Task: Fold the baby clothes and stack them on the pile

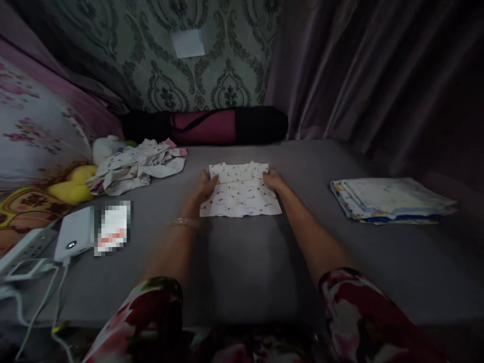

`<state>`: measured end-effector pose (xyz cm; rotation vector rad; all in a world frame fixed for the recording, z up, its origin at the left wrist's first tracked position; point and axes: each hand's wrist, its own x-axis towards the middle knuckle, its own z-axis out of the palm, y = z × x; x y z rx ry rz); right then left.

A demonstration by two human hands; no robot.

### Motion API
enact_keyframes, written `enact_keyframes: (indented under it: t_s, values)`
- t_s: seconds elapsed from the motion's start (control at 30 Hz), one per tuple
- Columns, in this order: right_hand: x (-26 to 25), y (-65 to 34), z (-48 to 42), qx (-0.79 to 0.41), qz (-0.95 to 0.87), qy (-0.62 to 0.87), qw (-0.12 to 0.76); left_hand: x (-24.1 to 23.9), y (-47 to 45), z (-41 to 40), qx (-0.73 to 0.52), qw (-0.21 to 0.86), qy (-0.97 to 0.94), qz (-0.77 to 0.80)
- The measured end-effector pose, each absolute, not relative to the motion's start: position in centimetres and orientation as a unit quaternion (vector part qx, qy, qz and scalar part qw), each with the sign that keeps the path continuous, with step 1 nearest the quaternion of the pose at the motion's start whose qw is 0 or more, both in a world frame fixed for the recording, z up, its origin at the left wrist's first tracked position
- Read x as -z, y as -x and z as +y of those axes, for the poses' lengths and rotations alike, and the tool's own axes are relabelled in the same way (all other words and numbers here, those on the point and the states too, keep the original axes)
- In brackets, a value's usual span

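A small white garment (241, 194) with a tiny coloured print lies on the grey bed sheet in front of me, its far part folded over toward me. My left hand (207, 184) grips its left side, thumb on top and the other fingers partly hidden. On the right side, my right hand (273, 179) pinches the edge of the folded part in the same way. Both arms reach straight forward, and a clear bracelet circles my left wrist.
A stack of folded clothes (393, 196) lies at right, and crumpled clothes (141, 164) sit at back left. Nearer on the left are a white power bank (75, 232), a power strip (28, 247) and cables. A black and maroon rolled bag (204, 126) lies along the wall.
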<state>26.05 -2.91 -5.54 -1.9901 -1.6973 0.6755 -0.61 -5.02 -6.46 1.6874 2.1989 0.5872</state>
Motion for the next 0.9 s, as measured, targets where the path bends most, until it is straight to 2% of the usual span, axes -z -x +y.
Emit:
enact_keyframes:
  t_s: [0.13,0.37,0.5,0.57,0.73,0.9]
  values:
    - [5.8,-28.0,-5.3,-0.259,-0.599,0.72,0.237,5.7,2.3,-7.5,-0.192,0.172,-0.577,0.775]
    - [5.9,-29.3,-10.5,-0.329,-0.585,0.703,0.236,5.3,2.8,-12.4,-0.216,0.264,-0.546,0.765]
    - [5.1,-30.0,-13.4,-0.399,-0.6,0.65,0.242,4.7,3.5,-14.5,-0.265,0.375,-0.554,0.694]
    - [4.5,-30.5,-14.5,-0.414,-0.644,0.607,0.216,4.1,3.8,-15.5,-0.269,0.437,-0.557,0.653]
    - [3.9,-32.0,-15.7,-0.338,-0.785,0.51,0.101,2.4,4.7,-17.6,-0.213,0.467,-0.636,0.576]
    - [5.1,-32.5,-15.5,-0.173,-0.856,0.465,0.146,2.4,5.6,-17.9,-0.171,0.401,-0.707,0.557]
